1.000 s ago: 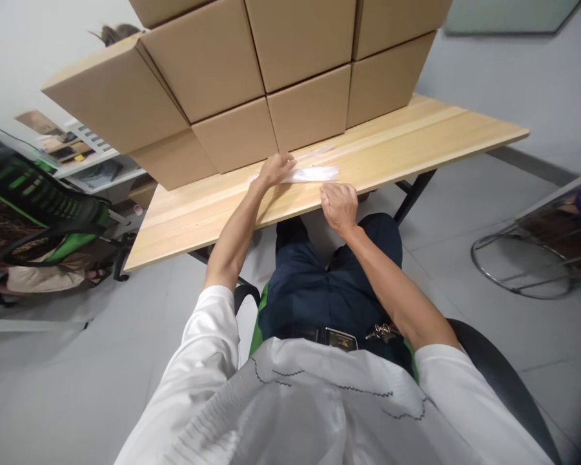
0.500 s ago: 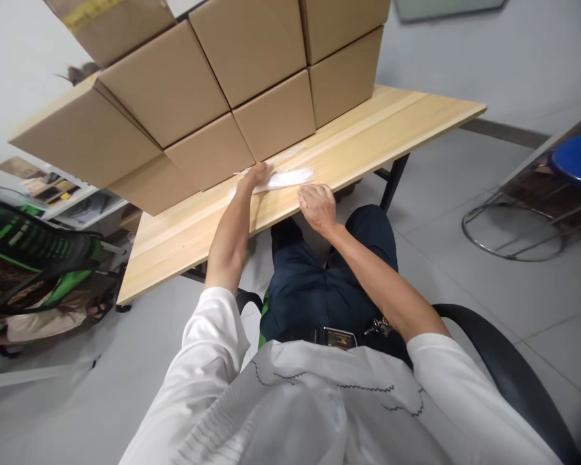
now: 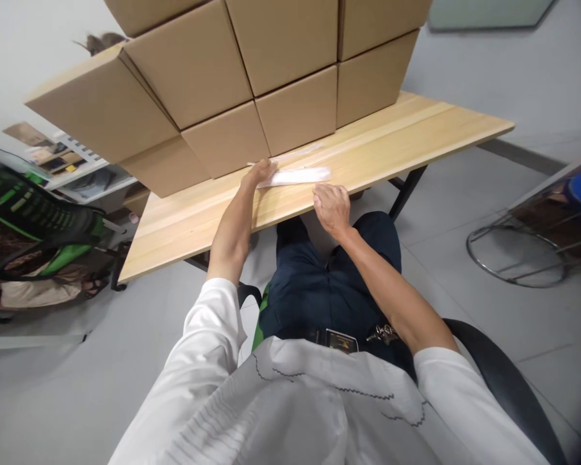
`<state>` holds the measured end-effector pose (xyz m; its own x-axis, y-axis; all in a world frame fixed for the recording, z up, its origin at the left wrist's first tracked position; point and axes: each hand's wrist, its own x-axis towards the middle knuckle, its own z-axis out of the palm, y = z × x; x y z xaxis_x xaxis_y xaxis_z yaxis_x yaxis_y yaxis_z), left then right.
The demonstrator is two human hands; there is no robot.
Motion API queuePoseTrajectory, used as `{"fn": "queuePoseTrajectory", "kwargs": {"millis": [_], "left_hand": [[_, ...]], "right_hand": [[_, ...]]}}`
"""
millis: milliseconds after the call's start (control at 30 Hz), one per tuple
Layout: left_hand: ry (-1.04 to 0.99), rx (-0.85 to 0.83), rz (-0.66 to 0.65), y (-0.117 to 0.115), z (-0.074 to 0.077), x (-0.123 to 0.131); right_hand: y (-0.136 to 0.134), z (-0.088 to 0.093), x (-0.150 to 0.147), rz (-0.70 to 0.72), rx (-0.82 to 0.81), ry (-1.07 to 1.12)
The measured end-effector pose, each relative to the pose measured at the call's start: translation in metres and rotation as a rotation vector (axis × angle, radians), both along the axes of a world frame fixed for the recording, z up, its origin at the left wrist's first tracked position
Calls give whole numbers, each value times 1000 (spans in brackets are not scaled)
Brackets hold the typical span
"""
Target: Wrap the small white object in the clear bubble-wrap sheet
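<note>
The half-curled left hand [image 3: 263, 170] touches a white strip [image 3: 303, 175]; the folded right hand [image 3: 332, 208] nears the wooden table [image 3: 416, 139]; either's grip is unclear. Cardboard boxes [image 3: 297, 106] stand beyond both.

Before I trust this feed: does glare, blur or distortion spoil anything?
Head view: the white strip looks washed out, detail faint; same view, a soft shadow lies on the tabletop below the left hand; same view, the green-and-black chair looks blurry, and the sleeves seem stretched.

White strip [image 3: 303, 175], brown boxes [image 3: 297, 110]
</note>
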<state>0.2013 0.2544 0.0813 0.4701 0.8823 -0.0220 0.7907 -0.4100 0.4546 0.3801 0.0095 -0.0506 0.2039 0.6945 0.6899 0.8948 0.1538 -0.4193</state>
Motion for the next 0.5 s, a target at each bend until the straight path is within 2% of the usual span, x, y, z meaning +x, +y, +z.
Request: {"fn": "queuePoseTrajectory", "kwargs": {"millis": [167,300,400,500], "left_hand": [[1,-19,62,1,2,-8],[119,45,52,-4,3,-15],[164,90,47,-7,4,-21],[109,120,31,-6,3,-24]], "right_hand": [[-1,-2,-1,22,33,21],[-3,2,0,38,30,42],[-6,5,9,85,27,88],[-8,13,27,140,60,200]]}}
